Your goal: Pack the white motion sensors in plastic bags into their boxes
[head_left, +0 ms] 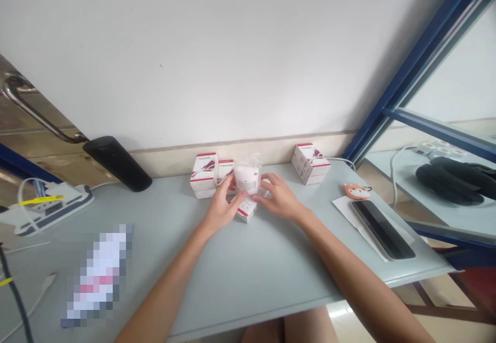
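A white motion sensor (pixel 247 175) in a clear plastic bag is held upright near the back of the table. My left hand (pixel 221 207) is closed on its left side, thumb across the lower front. At the other side my right hand (pixel 282 198) has its thumb and curled fingers at the bag's right and lower edge. Just below the sensor lies a small white and red box (pixel 247 212), partly covered by my hands. To the left stand a larger white and red box (pixel 204 174) and another box (pixel 225 169), half hidden behind my left fingers.
More white and red boxes (pixel 310 163) stand at the back right by the wall. Rightward lie a phone (pixel 382 229), white paper (pixel 344 207) and an orange animal-shaped case (pixel 356 191). On the left are a black cylinder (pixel 117 163), a power strip (pixel 54 211) and cables.
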The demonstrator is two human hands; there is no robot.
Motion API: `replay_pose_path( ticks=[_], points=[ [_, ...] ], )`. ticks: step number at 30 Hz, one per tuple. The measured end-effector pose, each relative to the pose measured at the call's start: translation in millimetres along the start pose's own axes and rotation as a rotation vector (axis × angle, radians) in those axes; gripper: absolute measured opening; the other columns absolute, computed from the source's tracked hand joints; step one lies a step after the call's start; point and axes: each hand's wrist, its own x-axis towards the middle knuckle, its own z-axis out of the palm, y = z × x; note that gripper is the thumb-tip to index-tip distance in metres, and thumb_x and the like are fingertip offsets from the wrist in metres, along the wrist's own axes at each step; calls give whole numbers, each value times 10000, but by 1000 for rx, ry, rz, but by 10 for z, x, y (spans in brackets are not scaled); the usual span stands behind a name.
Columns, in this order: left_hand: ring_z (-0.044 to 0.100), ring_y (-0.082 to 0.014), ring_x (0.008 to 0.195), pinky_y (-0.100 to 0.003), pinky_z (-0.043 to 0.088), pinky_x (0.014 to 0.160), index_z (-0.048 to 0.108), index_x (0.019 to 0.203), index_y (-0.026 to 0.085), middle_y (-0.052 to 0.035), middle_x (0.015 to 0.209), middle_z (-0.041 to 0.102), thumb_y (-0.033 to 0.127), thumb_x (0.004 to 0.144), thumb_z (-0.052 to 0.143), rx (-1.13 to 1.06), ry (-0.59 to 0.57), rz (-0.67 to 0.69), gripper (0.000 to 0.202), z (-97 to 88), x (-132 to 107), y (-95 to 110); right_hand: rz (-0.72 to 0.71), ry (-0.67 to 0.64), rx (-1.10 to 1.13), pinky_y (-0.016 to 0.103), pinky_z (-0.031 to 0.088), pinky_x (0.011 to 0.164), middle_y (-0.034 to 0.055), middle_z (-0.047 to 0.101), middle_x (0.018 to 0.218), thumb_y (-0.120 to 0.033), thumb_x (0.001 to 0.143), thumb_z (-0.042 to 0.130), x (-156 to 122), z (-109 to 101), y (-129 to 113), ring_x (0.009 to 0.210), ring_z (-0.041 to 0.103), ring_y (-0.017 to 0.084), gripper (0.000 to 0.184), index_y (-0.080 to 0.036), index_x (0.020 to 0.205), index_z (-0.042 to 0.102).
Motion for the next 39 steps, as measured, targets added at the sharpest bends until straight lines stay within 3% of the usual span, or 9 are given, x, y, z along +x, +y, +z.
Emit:
replay_pose_path(
  ticks=[3,8,12,14,18,23,29,35,39],
  points=[
    [641,-270,1200,-397,510,1017,581,1403,249,-105,1345,680,474,989,638,-44,9,16,474,40,28,-28,20,-2,41,493,515,1026,138,644,1280,-510,990,658,10,-19,-34,1179,597,307,429,-242,1324,651],
    [656,-273,1092,-392,516,942,645,1329,254,-95,1298,703,474,959,678,-79,-56,-39,432,13,57,-72,26,-32,42,518,491,1063,142,626,1304,-479,989,668,3,3,-39,1242,574,330,341,-251,1240,706],
    [650,-285,1073,-427,508,970,664,1312,252,-96,1201,719,434,937,703,-36,-59,-85,419,-3,53,-109,47,-4,153,480,506,1036,129,642,1298,-496,968,695,7,-9,-66,1214,593,310,461,-255,1355,626],
    [645,-292,1094,-443,502,994,664,1319,253,-99,1180,712,400,929,709,6,-53,-90,420,-1,43,-137,56,28,183,451,507,1010,121,661,1250,-489,982,674,19,-13,-71,1166,604,293,424,-242,1323,634],
    [632,-312,1164,-457,506,1017,623,1397,261,-120,1269,684,414,905,740,29,-73,-60,528,4,8,-129,86,52,172,431,497,962,105,673,1102,-478,996,652,42,0,-36,1056,602,277,308,-220,1159,689],
    [587,-305,1305,-449,474,1098,483,1529,263,-138,1488,583,467,904,756,-94,-14,-47,712,37,-10,-3,79,18,182,433,491,956,95,674,1091,-426,989,672,38,-2,-9,1047,591,273,265,-218,1153,692],
    [676,-266,1096,-412,520,1010,674,1225,222,-91,1192,728,517,898,756,-118,5,-85,448,65,25,25,20,-34,168,471,469,1030,101,704,1151,-458,919,768,32,-15,-51,1127,606,300,349,-241,1188,718],
    [665,-288,1241,-420,555,1013,625,1233,216,-108,1273,728,527,901,754,-601,114,-256,473,45,93,157,245,101,554,414,515,946,47,747,1080,-498,914,742,54,-69,-112,999,663,243,417,-252,1248,698],
    [640,-268,1300,-446,550,1062,618,1208,235,-97,1380,683,453,920,749,-830,82,-310,384,-26,117,256,319,179,783,386,528,893,30,720,926,-510,916,722,72,-126,-131,889,658,208,333,-241,1112,737]
  ],
)
